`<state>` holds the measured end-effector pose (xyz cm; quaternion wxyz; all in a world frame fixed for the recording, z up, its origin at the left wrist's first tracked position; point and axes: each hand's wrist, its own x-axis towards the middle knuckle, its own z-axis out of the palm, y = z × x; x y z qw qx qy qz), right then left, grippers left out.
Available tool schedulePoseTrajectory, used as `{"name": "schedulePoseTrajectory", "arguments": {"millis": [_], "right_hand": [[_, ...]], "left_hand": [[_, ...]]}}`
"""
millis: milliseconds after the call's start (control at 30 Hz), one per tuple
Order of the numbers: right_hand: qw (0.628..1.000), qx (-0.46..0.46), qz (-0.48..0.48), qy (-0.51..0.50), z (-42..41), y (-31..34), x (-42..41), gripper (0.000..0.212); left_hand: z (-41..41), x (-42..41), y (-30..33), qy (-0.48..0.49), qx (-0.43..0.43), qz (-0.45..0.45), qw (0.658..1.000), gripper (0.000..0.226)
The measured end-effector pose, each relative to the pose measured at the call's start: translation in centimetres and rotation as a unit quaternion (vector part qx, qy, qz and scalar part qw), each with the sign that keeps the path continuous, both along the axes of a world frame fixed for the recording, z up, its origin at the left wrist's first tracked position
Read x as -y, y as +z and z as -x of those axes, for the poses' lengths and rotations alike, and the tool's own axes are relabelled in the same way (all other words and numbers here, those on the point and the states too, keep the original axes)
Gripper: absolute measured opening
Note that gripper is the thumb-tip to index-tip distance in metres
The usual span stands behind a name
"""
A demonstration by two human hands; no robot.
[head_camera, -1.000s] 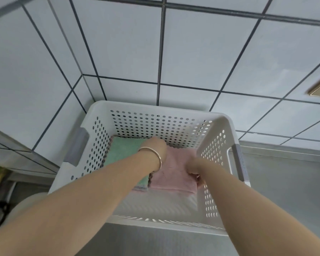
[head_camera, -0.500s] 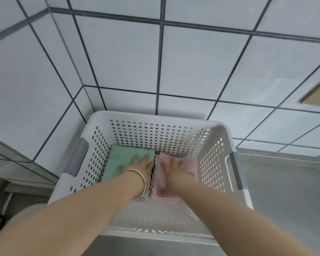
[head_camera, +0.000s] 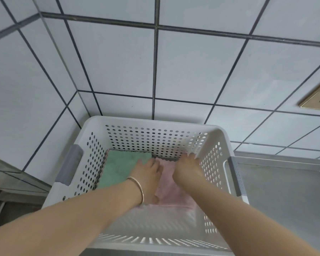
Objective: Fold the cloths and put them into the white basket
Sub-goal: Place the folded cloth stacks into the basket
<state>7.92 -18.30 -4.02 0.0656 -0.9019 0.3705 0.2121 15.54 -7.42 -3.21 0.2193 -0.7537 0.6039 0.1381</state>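
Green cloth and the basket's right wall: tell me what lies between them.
In the head view, the folded pink cloth lies between the green cloth and the white basket's right wall, with both hands pressing down there.

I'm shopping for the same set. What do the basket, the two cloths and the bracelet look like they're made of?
White perforated basket: apparently moulded plastic with a satin finish, given its punched holes and rounded rim. Green folded cloth and pink folded cloth: soft, fuzzy fabric, possibly microfibre, with scalloped edges. Thin bracelet on the left wrist: looks like polished metal, rose-gold in tone.
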Motion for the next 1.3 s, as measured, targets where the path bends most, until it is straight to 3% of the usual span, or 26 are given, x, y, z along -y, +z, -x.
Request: {"name": "schedulePoseTrajectory", "arguments": {"millis": [67, 167, 233, 367, 500, 633, 733, 800, 867, 933, 1000, 1033, 1133, 1200, 1300], "right_hand": [[0.997, -0.069, -0.004, -0.042, 0.6, 1.1, 1.2, 0.043], [0.980, -0.117, -0.145, -0.070, 1.4, 1.6, 1.2, 0.042], [0.955, -0.076, -0.244, -0.150, 1.9, 0.8, 1.1, 0.040], [0.934, -0.030, -0.225, -0.276, 1.0, -0.6, 1.3, 0.046], [0.967, -0.012, -0.167, -0.191, 1.4, -0.9, 1.0, 0.041], [0.978, 0.005, -0.146, -0.151, 1.9, 0.0, 0.7, 0.034], [0.999, 0.001, -0.042, -0.026, 1.1, 3.9, 0.2, 0.030], [0.989, 0.125, 0.036, 0.075, 1.4, 7.0, -0.4, 0.024], [0.921, 0.343, 0.079, 0.170, 2.5, 9.3, -0.9, 0.022], [0.842, 0.494, 0.075, 0.203, 3.9, 10.5, -1.1, 0.022], [0.828, 0.531, 0.067, 0.169, 5.3, 10.8, -0.9, 0.022], [0.833, 0.528, 0.091, 0.140, 6.0, 10.7, -0.7, 0.022], [0.886, 0.422, 0.193, -0.006, 8.2, 8.9, -0.1, 0.036], [0.919, 0.350, 0.153, -0.101, 9.1, 7.9, 0.0, 0.050], [0.924, 0.335, 0.078, -0.168, 9.5, 7.7, -0.2, 0.054]], "left_hand": [[1.9, 0.2, -0.9, -0.078, 0.012, -0.048, 0.996, 0.105], [3.0, 0.2, -3.0, -0.071, -0.006, -0.074, 0.995, 0.099], [2.5, 0.3, -3.7, -0.047, -0.028, -0.054, 0.997, 0.086], [1.6, 0.9, -4.2, -0.028, -0.006, -0.030, 0.999, 0.069], [1.6, 1.2, -4.8, -0.020, 0.010, -0.043, 0.999, 0.070], [1.0, 1.9, -2.5, -0.038, -0.004, -0.046, 0.998, 0.078], [-0.5, 2.0, 3.4, 0.061, -0.089, 0.002, 0.994, 0.052], [-2.1, 0.6, 7.5, 0.131, -0.120, 0.068, 0.982, 0.039], [-3.7, -1.9, 10.4, 0.158, -0.086, 0.160, 0.971, 0.036], [-4.5, -4.7, 11.9, 0.214, -0.080, 0.313, 0.922, 0.032], [-4.5, -7.3, 12.5, 0.271, -0.080, 0.452, 0.846, 0.029], [-4.6, -8.4, 12.5, 0.300, -0.065, 0.478, 0.823, 0.029], [-4.5, -11.2, 11.3, 0.373, -0.044, 0.444, 0.813, 0.037], [-3.8, -12.0, 10.4, 0.402, -0.072, 0.418, 0.811, 0.048], [-3.3, -12.4, 8.8, 0.449, -0.108, 0.372, 0.805, 0.050]]}}
